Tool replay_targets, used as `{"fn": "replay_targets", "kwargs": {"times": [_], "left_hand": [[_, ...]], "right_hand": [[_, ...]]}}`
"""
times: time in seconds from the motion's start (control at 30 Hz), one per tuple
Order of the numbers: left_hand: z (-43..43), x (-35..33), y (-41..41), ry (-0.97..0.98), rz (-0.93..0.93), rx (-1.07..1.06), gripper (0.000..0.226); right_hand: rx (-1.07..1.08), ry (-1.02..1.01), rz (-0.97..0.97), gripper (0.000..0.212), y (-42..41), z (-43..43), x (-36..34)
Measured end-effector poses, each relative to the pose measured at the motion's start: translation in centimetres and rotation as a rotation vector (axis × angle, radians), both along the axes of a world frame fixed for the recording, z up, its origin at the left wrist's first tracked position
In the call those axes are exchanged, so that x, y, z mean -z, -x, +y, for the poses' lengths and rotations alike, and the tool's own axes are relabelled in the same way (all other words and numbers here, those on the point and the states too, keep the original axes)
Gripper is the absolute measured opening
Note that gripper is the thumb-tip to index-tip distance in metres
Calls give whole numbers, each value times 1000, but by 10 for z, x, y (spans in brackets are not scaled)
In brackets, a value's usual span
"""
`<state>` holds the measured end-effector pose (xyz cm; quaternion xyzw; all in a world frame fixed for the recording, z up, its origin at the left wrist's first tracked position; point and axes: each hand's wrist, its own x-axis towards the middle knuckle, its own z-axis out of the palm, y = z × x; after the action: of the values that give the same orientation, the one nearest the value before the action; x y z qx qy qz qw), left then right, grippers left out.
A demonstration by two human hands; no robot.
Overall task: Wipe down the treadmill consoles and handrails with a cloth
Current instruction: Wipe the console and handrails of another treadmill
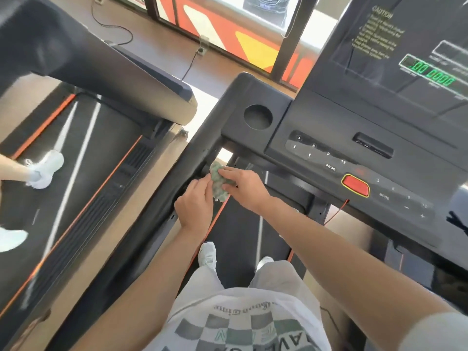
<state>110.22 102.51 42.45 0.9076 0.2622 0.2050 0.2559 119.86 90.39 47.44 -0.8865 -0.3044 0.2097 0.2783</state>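
Pinched between left grip [195, 207] and right grip [244, 190]: green cloth [218, 184], against black handrail [196, 154]. Printed on console [326, 117]: CAUTION, PROG, MODE, 3, 6, 9, 12.

We have one view, worn on the head, looking forward and steeply down through a wide, tilted frame. Our own shirt [240, 323] fills the near edge. The left hand [195, 206] and right hand [243, 188] meet on the cloth [217, 179] at mid-frame, close below us. The console [329, 117] runs off to the far right, a neighbouring treadmill [109, 138] lies to the left, and windows [228, 29] line the far edge.
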Motion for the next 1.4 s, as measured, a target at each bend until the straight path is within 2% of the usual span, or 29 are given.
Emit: {"fn": "replay_targets", "kwargs": {"times": [0.1, 0.27, 0.4, 0.53, 0.67, 0.8, 0.87, 0.97, 1.0, 1.07, 1.17, 1.33, 1.4], "left_hand": [[-8, -7, -2, 270, -8, -113, 20], [-44, -18, 1, 901, -196, -282, 28], [-77, -21, -4, 1159, -247, -426, 31], [-105, -19, -2, 1334, -223, -518, 26], [-139, -15, 6, 1361, 1, -469, 23], [-171, -23, 12, 1535, 154, -415, 17], [-186, -23, 15, 1607, 243, -348, 21], [-203, -31, 17, 1748, 299, -285, 25], [-205, -34, 18, 1813, 304, -252, 26], [-206, -38, 19, 1923, 313, -175, 25], [-202, -37, 21, 1981, 244, -172, 28], [-180, -32, 14, 1964, 18, -301, 30], [-166, -27, 10, 1938, -58, -368, 28]], "right_hand": [[-7, -4, 86, 48, -8, 3, -4], [-50, 40, 75, 50, -13, -17, -6], [-47, 27, 31, 41, -8, -56, -7], [-33, 82, 0, 41, -4, -110, -6], [7, 104, 86, 39, -1, -162, -9], [76, 191, 188, 4, -4, -194, -18], [86, 272, 155, 17, -3, -203, -22], [88, 370, 103, 15, 5, -210, -25], [92, 367, 94, 14, 7, -210, -25], [63, 366, 96, 25, 10, -208, -26], [-10, 363, 96, 41, 11, -199, -25], [-39, 294, 145, 26, 7, -176, -18], [-50, 256, 151, 29, 4, -162, -15]]}}
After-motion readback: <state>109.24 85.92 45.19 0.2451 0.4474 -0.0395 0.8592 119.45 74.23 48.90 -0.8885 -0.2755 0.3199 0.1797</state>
